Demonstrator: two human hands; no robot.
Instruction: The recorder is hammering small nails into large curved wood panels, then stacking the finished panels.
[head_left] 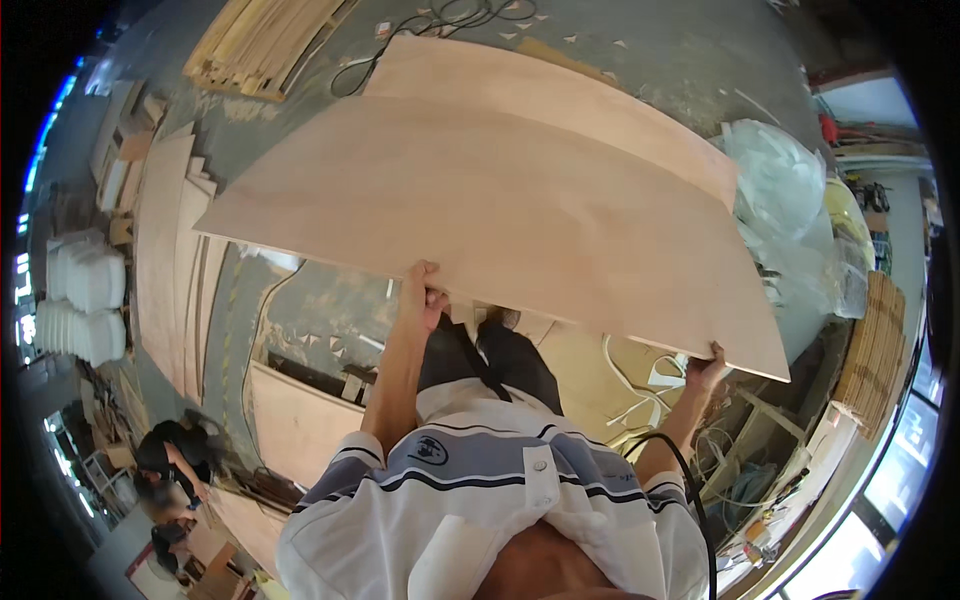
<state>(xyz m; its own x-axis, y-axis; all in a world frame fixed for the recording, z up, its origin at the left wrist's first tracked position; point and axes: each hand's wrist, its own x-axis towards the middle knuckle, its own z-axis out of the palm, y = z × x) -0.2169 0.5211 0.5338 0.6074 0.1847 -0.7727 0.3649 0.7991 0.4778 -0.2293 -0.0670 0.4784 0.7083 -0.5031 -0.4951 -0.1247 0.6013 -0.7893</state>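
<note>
A large, thin plywood sheet (470, 200) spans the space in front of me, its near edge toward my body. My left hand (424, 292) grips that near edge left of its middle, thumb on top and fingers curled beneath. Farther along, close to the sheet's right corner, my right hand (708, 368) holds the same edge, with its fingers partly hidden under the wood. Beyond the held sheet, a second plywood sheet (540, 85) shows along the far side, mostly covered by the first.
Stacked wood strips (265, 45) and a black cable (450, 20) lie on the floor at the far side. Plywood panels (170, 260) stand at left. Clear plastic wrapping (775, 180) and a slatted wood bundle (870, 345) are at right. Another person (175, 460) is at lower left.
</note>
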